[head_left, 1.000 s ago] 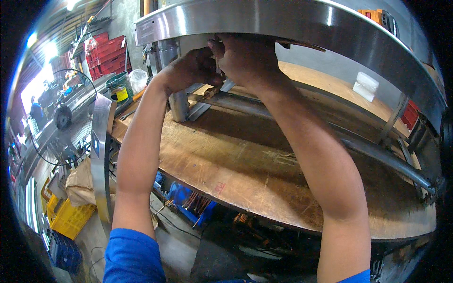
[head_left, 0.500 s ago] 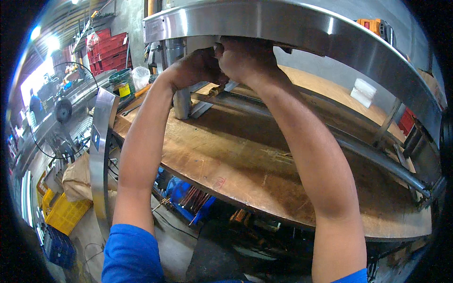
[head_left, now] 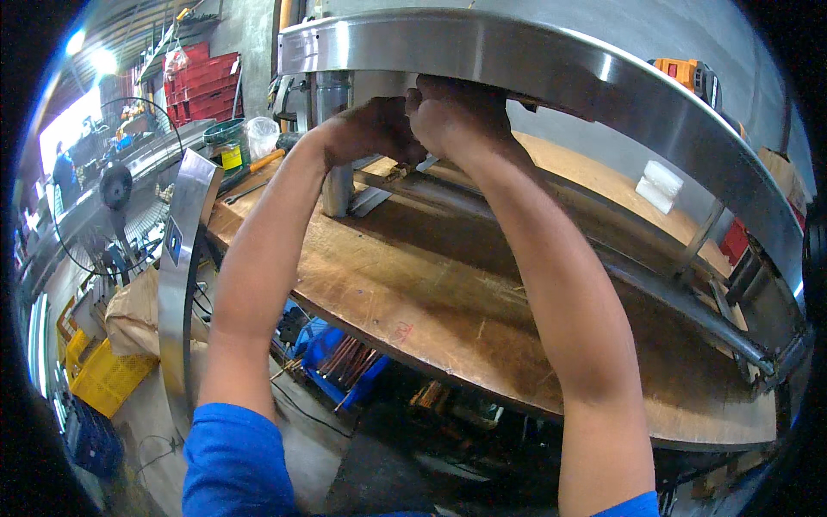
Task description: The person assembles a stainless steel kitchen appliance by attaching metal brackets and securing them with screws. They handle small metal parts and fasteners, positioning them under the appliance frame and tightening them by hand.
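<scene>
Both arms reach up beneath a long stainless-steel panel [head_left: 431, 47], which forms the front edge of a metal frame over the wooden bench top [head_left: 405, 289]. My left hand [head_left: 375, 133] is curled in shadow below the panel, close beside a metal post [head_left: 336, 194]. Touching or almost touching it, my right hand [head_left: 461, 116] is bent closed just under the panel, its upper part hidden by the steel. What the fingers hold cannot be made out. A small brass-coloured part [head_left: 397, 173] shows below my left hand, above a steel bar.
A steel tube [head_left: 689, 314] runs across the bench. White foam blocks [head_left: 659, 185] lie behind it. An orange-and-black tool [head_left: 685, 76] sits beyond the panel. At left stand an upright steel strip [head_left: 181, 258], a fan [head_left: 116, 185] and a yellow crate [head_left: 112, 375]. A blue bin [head_left: 345, 358] is under the bench.
The view has shifted slightly, so the bench and panel sit a little differently in the picture. Both hands stay together under the panel, with only slight finger and wrist movement.
</scene>
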Motion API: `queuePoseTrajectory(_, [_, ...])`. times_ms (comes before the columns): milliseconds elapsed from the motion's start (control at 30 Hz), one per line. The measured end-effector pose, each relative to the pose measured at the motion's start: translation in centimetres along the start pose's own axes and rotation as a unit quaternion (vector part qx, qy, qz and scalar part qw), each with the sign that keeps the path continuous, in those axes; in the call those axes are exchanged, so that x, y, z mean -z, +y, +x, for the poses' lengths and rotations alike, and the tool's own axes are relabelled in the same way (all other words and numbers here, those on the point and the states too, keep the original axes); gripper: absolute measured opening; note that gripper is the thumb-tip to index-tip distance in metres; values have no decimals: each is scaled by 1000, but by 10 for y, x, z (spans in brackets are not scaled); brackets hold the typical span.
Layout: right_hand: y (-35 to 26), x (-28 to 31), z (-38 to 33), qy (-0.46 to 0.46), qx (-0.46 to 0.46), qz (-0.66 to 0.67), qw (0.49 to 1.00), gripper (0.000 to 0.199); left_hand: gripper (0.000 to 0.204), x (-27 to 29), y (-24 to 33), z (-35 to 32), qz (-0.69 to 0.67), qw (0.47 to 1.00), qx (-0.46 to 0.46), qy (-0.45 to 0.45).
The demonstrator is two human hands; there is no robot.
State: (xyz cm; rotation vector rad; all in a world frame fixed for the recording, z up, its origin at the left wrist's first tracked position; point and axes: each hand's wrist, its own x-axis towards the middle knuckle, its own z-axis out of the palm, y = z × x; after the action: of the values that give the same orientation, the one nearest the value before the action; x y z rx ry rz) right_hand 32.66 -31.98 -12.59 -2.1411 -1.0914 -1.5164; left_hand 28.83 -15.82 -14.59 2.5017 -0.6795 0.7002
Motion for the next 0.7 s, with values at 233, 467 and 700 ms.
queuePoseTrajectory(233, [6, 8, -2, -72, 0, 71, 995, 34, 52, -27, -4, -17, -289, 955, 46, 36])
queuePoseTrajectory(467, [14, 15, -3, -92, 7, 108, 990, 35, 51, -39, -6, -11, -284, 953, 34, 95])
queuePoseTrajectory(700, [23, 22, -5, -101, -4, 94, 990, 30, 52, -34, -6, -23, -360, 929, 71, 55])
